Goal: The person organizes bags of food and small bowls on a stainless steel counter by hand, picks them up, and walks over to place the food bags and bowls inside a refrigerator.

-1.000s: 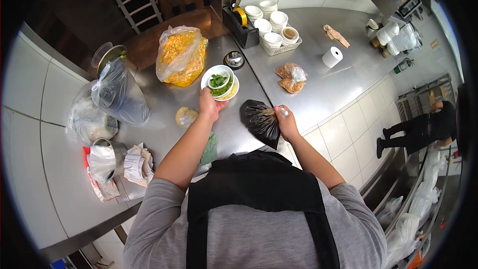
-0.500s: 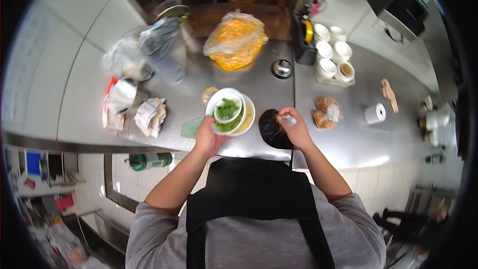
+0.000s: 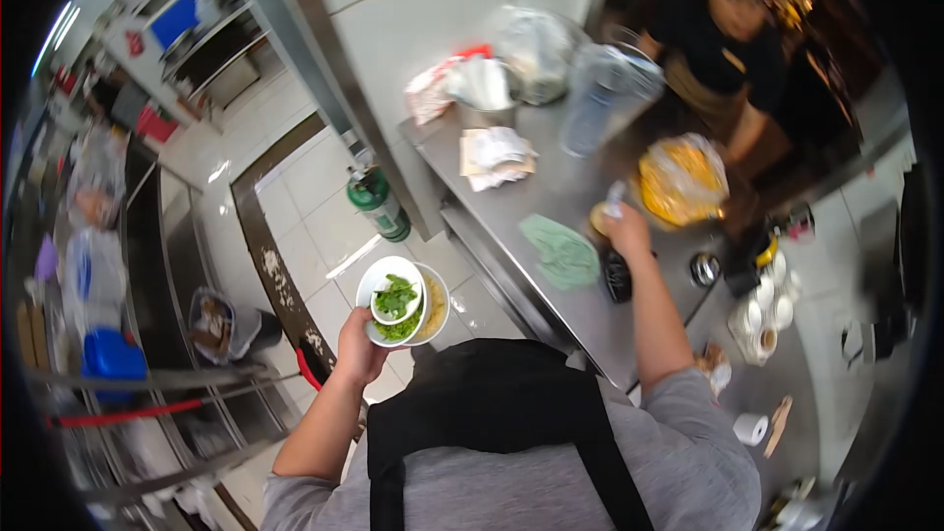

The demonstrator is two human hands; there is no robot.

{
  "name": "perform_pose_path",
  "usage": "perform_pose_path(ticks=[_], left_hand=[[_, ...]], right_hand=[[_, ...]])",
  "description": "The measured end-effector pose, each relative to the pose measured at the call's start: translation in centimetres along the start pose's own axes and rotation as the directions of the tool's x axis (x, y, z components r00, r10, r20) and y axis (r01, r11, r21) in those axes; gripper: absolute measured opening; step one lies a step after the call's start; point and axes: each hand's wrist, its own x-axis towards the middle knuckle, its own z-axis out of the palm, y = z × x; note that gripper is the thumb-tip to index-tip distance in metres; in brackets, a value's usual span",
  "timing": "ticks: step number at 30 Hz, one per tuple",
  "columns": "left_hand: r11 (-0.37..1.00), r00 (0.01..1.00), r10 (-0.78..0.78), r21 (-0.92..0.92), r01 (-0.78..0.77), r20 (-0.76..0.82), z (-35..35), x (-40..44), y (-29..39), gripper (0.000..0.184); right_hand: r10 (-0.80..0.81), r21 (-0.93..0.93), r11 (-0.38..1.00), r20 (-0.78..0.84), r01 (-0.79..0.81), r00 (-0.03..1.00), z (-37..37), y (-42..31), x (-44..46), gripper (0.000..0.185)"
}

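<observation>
Head view: left hand (image 3: 363, 346), fingers clasping smooth round bowls (image 3: 366, 288) of greens (image 3: 396, 300); right hand (image 3: 630, 232) meets filmy bag (image 3: 615, 193), pinch unclear!

The left hand (image 3: 362, 346) holds white bowls (image 3: 368, 282) (leafy greens (image 3: 397, 297) inside).

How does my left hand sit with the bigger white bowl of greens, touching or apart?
Touching. The head view shows it: your left hand grips the white bowl from the side, thumb against its edge, with no gap.
</observation>
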Motion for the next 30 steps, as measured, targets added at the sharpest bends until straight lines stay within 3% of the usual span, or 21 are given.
perform_pose_path(ticks=[2, 4, 6, 9, 11, 12, 15, 19, 21, 23, 25, 27, 30], left_hand=[[0.995, 0.998, 0.045, -0.090, -0.050, -0.053, -4.3, -0.7, 0.1, 0.047], [0.973, 0.983, 0.074, -0.205, -0.109, -0.170, -8.3, -1.1, 0.0, 0.047], [0.953, 0.969, 0.098, -0.260, -0.157, -0.228, -13.1, -0.8, 0.2, 0.047], [0.937, 0.947, 0.132, -0.274, -0.215, -0.293, -18.5, -1.1, 1.7, 0.046], [0.923, 0.946, 0.144, -0.306, -0.234, -0.289, -22.0, -0.9, 2.8, 0.040], [0.902, 0.910, 0.202, -0.294, -0.317, -0.361, -22.9, -0.4, 3.5, 0.044], [0.914, 0.891, 0.177, -0.266, -0.306, -0.419, -26.0, 0.0, 7.1, 0.042], [0.870, 0.877, 0.179, -0.345, -0.353, -0.446, -30.7, 2.6, 10.4, 0.037], [0.863, 0.861, 0.162, -0.355, -0.361, -0.482, -33.0, 4.3, 12.3, 0.038], [0.860, 0.879, 0.202, -0.352, -0.370, -0.432, -35.8, 6.2, 14.5, 0.047], [0.879, 0.876, 0.182, -0.325, -0.348, -0.446, -39.3, 8.4, 15.9, 0.044], [0.802, 0.839, 0.179, -0.417, -0.427, -0.514, -39.7, 10.2, 19.9, 0.042], [0.838, 0.795, 0.208, -0.315, -0.445, -0.570, -42.6, 12.2, 24.5, 0.039]], right_hand=[[-0.018, 0.008, 1.000, -0.003, 0.018, 1.000, -1.5, 1.2, 0.7, 0.032], [-0.023, 0.039, 0.999, 0.071, 0.021, 0.997, -6.2, -4.5, -1.4, 0.035], [-0.106, -0.101, 0.987, 0.163, 0.123, 0.981, -7.5, -5.7, -0.7, 0.029], [-0.133, -0.246, 0.945, 0.314, 0.215, 0.940, -8.0, -16.3, -1.8, 0.025], [-0.165, -0.216, 0.940, 0.394, 0.265, 0.904, -7.1, -23.0, -2.4, 0.026], [-0.181, -0.211, 0.935, 0.406, 0.284, 0.896, -6.5, -26.0, -2.7, 0.026], [-0.186, -0.050, 0.966, 0.544, 0.252, 0.818, -3.4, -32.1, -2.3, 0.024], [-0.229, 0.202, 0.973, 0.754, 0.115, 0.615, 4.2, -38.2, -1.0, 0.024], [-0.340, 0.193, 0.926, 0.799, 0.325, 0.495, 9.3, -41.1, 0.8, 0.026], [-0.298, 0.128, 0.892, 0.887, 0.433, 0.353, 13.8, -47.1, 1.5, 0.030], [-0.384, 0.184, 0.756, 0.902, 0.629, 0.198, 22.8, -47.4, 3.2, 0.035], [-0.294, 0.186, 0.672, 0.955, 0.717, 0.028, 28.4, -52.3, 4.6, 0.037], [-0.320, 0.268, 0.540, 0.942, 0.798, -0.099, 35.4, -59.8, 7.1, 0.038]])
